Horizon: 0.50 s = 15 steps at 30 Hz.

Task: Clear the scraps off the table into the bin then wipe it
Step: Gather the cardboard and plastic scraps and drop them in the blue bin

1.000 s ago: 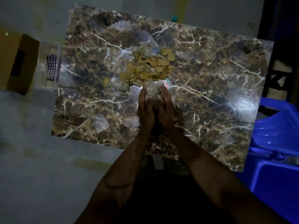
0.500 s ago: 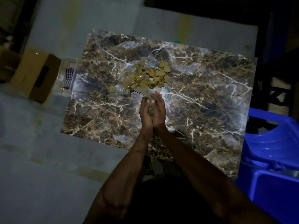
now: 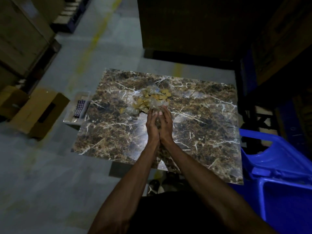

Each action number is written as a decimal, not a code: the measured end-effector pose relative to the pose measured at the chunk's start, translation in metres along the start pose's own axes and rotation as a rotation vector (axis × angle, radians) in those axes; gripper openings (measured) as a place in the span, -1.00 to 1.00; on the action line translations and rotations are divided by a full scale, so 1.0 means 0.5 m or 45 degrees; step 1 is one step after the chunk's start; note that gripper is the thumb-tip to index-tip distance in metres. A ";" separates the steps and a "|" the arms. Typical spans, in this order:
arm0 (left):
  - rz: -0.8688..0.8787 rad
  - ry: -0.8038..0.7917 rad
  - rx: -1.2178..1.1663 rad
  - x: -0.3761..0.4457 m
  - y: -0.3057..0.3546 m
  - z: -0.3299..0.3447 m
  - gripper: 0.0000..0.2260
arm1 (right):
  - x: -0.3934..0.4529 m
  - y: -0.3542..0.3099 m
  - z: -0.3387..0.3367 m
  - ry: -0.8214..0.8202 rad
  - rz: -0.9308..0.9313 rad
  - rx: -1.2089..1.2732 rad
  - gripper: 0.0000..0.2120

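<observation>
A heap of yellow-brown scraps and crumpled clear plastic (image 3: 152,100) lies on the middle of the marble-patterned table (image 3: 202,129). My left hand (image 3: 152,128) and my right hand (image 3: 166,125) are held side by side at the heap's near edge, fingers pointing into it. A wad of clear plastic scraps (image 3: 157,121) shows between the two palms. Their fingers look nearly straight. A checked cloth (image 3: 79,106) lies in a pale tray (image 3: 72,119) on the floor by the table's left edge.
An open cardboard box (image 3: 40,114) stands on the floor left of the tray. A blue plastic chair (image 3: 278,166) crowds the table's right side. Dark shelving and stacked boxes rise beyond the table. Grey floor lies to the left and front.
The view has pulled back and tilted up, so the table looks smaller. Both hands have stayed together at the heap's near edge with plastic between them.
</observation>
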<state>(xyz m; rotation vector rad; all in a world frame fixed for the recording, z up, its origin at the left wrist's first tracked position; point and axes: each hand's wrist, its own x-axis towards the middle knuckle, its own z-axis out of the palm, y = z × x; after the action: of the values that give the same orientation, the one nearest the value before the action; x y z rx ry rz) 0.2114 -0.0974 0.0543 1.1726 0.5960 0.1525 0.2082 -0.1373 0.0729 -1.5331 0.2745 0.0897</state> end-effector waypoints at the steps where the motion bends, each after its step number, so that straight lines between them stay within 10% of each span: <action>1: 0.011 -0.039 -0.031 -0.014 0.010 -0.008 -0.66 | -0.017 -0.001 -0.001 0.024 -0.031 -0.014 -0.65; 15: -0.058 -0.467 0.063 -0.210 -0.004 -0.001 -0.67 | -0.185 -0.015 -0.112 0.450 -0.266 -0.316 -0.65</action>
<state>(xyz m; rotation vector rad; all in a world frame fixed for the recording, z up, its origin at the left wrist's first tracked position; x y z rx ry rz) 0.1231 -0.1409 0.0901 1.1975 0.3036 -0.1162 0.1139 -0.1828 0.1007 -1.8140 0.3918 -0.3264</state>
